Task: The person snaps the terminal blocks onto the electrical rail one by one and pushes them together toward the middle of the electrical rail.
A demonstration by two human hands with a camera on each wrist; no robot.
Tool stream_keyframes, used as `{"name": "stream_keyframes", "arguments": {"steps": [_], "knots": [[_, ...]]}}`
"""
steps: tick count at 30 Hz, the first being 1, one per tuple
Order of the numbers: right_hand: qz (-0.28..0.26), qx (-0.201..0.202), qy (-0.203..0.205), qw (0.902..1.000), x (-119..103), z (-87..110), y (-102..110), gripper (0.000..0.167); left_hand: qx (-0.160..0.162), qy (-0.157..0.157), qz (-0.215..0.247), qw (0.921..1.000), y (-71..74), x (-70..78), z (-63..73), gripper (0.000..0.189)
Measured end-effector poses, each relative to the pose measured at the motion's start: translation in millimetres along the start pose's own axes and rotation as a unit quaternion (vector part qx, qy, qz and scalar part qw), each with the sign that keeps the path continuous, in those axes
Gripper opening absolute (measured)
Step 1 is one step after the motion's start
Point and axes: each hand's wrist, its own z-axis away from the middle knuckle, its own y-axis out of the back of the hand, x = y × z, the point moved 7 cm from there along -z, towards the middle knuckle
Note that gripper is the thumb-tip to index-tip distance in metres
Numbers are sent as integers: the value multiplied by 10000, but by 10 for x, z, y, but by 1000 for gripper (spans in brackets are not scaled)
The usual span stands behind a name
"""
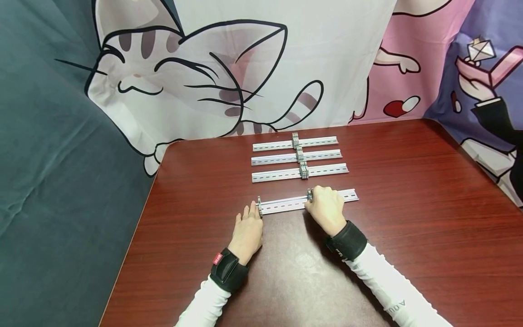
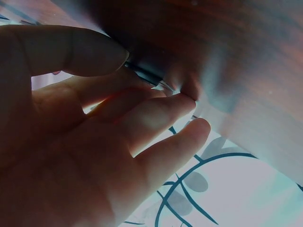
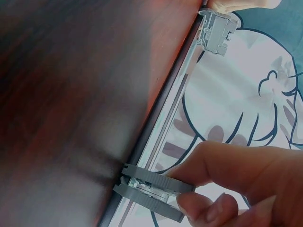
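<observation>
A slotted metal DIN rail [image 1: 282, 205] lies across the table in front of both hands. At its left end a thin grey terminal block [image 1: 259, 206] stands on the rail, and my left hand [image 1: 247, 231] touches this end with extended fingers. In the left wrist view, the left thumb [image 2: 94, 52] meets a dark edge; the contact beyond is too dark to make out. My right hand [image 1: 327, 206] pinches a grey terminal block [image 3: 156, 182] on the rail, right of its middle. A second grey piece [image 3: 147, 201] sits close beside that block.
Beyond the hands, three similar rails [image 1: 273, 175] lie roughly parallel, each with a cluster of terminal blocks [image 1: 303, 170] near its middle. A cartoon-printed cloth [image 1: 261, 59] hangs behind the brown table [image 1: 408, 190]. Teal cloth [image 1: 73, 181] borders the left side.
</observation>
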Motion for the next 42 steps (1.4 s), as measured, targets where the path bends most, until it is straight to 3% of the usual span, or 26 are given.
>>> {"name": "stream_keyframes", "arguments": {"steps": [8, 12, 14, 20, 24, 35, 42], "knots": [[100, 105, 49, 9999, -89, 7, 51, 27, -8, 4, -64, 10000, 10, -9, 12, 61], [206, 271, 350, 9988, -288, 18, 101, 25, 21, -19, -149, 9999, 15, 2, 8, 60], [229, 77, 559, 9981, -444, 16, 60, 28, 18, -23, -206, 9998, 13, 6, -1, 60], [-140, -1025, 1080, 9888, -936, 55, -252, 34, -63, -60, -302, 9995, -1, 23, -1, 57], [-179, -1128, 1197, 9862, -1117, 94, -412, 34, -88, -91, -286, 9995, -11, 15, 16, 52], [-399, -1060, 1199, 9863, -1198, 14, -558, 39, -158, -57, -308, 9994, 4, -16, 32, 50], [-136, -910, 1019, 9905, -1148, -5, -548, 34, 49, -123, -332, 9994, 13, 8, 23, 47]]}}
